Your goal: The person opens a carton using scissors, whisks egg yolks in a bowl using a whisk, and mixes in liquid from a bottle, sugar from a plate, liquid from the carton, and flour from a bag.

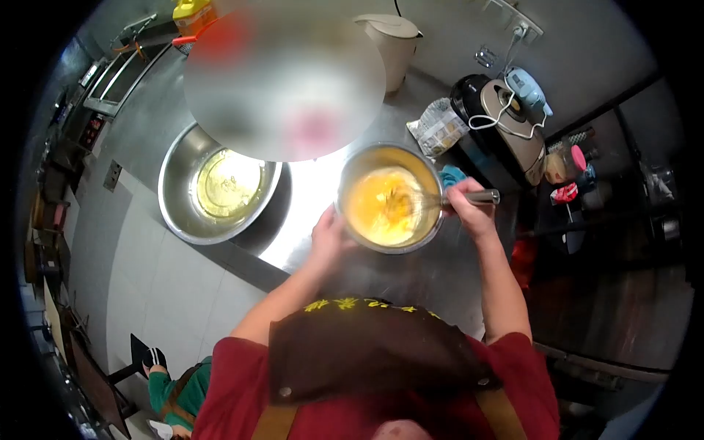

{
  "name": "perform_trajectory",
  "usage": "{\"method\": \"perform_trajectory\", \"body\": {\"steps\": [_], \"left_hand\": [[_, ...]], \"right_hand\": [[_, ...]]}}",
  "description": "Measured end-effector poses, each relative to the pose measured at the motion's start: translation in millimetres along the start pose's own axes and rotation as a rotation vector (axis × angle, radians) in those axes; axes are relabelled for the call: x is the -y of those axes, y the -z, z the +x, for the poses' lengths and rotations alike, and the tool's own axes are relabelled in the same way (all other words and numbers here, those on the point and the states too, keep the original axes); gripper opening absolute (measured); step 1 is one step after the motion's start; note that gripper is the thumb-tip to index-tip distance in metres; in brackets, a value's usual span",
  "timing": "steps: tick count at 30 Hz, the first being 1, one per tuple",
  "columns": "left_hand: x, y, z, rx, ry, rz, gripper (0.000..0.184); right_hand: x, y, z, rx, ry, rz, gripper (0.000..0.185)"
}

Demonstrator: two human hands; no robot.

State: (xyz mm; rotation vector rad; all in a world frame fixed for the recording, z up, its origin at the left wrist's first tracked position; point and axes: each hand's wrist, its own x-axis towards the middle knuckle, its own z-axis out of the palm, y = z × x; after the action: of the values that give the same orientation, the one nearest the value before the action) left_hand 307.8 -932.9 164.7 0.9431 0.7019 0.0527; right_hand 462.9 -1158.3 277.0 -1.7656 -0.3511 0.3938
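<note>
A metal bowl (pixel 427 244) with a yellow-orange mixture (pixel 367 209) stands on the steel counter in front of me. My right hand (pixel 473 209) is wrapped round the handle of a whisk (pixel 484 196), whose wires dip into the mixture. At the bowl's left side is my left hand (pixel 330 236), against the rim; it is somewhat blurred and its fingers are partly hidden. To the left, a larger metal bowl (pixel 176 205) holds a clear yellowish liquid (pixel 231 183).
Behind the bowls stand a pale kettle (pixel 389 48), a clear plastic package (pixel 440 128) and a dark rice cooker (pixel 513 132) with a light-blue hand mixer (pixel 526 88) on it. A co-worker in green (pixel 192 392) is at lower left. A blurred oval hides the back counter.
</note>
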Motion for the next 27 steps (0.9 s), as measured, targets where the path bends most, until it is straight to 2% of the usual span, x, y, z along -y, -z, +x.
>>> {"method": "perform_trajectory", "body": {"steps": [1, 3, 4, 6, 8, 10, 11, 14, 16, 18, 19, 20, 22, 24, 26, 27], "left_hand": [[2.6, 0.8, 2.5, 0.018, -0.009, -0.017, 0.039], [0.1, -0.4, 4.9, 0.007, -0.009, -0.008, 0.041], [-3.0, -2.5, 5.2, 0.009, -0.019, -0.008, 0.041], [-4.1, -4.0, -0.2, -0.014, 0.002, -0.031, 0.040], [-4.0, -3.6, -6.2, 0.010, -0.003, -0.034, 0.041], [-7.3, -6.9, -6.4, 0.062, -0.017, -0.095, 0.042], [-11.7, -9.6, -5.4, 0.067, -0.026, -0.093, 0.042], [-16.5, -12.3, -11.1, 0.011, -0.003, -0.040, 0.041], [-9.3, -5.2, -9.4, 0.033, 0.004, -0.011, 0.041], [5.1, 2.2, 6.5, 0.044, -0.033, -0.008, 0.042], [-3.4, -0.8, 2.7, 0.025, -0.022, 0.068, 0.042], [-7.6, -3.2, 1.2, 0.023, -0.030, 0.064, 0.042], [-6.5, -5.7, -4.6, 0.020, -0.020, -0.018, 0.042], [-4.4, -3.8, -7.4, 0.017, -0.016, 0.005, 0.043], [-16.3, -9.6, -9.5, 0.018, 0.015, -0.025, 0.042], [-12.1, -7.8, -5.0, -0.020, 0.009, 0.026, 0.042]], "right_hand": [[-6.2, -7.0, -4.1, -0.004, -0.009, 0.001, 0.010], [-17.8, -17.6, -2.4, 0.130, 0.352, -0.319, 0.013], [-8.3, -17.4, -11.3, 0.179, 0.258, -0.325, 0.013], [-8.4, -0.7, -5.1, 0.099, 0.003, -0.009, 0.015], [-10.3, -3.9, 4.7, -0.021, 0.057, 0.024, 0.014], [-3.2, -25.5, 0.8, 0.048, 0.274, -0.310, 0.012], [-13.9, -24.6, -3.7, 0.124, 0.290, -0.339, 0.011], [-11.4, 3.4, 3.0, 0.127, -0.018, 0.028, 0.011], [-19.3, 0.6, 10.4, 0.058, 0.004, 0.082, 0.011], [-33.7, -14.1, 17.6, 0.150, 0.418, -0.390, 0.013], [-5.9, -25.8, -2.3, 0.166, 0.313, -0.306, 0.014], [-5.4, -18.9, 2.5, 0.169, 0.321, -0.307, 0.014], [-3.7, -0.7, 7.5, 0.077, -0.048, 0.052, 0.011], [-8.4, -12.6, 4.8, 0.022, 0.007, 0.060, 0.011], [-4.1, -25.6, -1.6, 0.141, 0.198, -0.241, 0.008], [3.8, -22.0, -5.1, 0.164, 0.063, -0.098, 0.009]]}}
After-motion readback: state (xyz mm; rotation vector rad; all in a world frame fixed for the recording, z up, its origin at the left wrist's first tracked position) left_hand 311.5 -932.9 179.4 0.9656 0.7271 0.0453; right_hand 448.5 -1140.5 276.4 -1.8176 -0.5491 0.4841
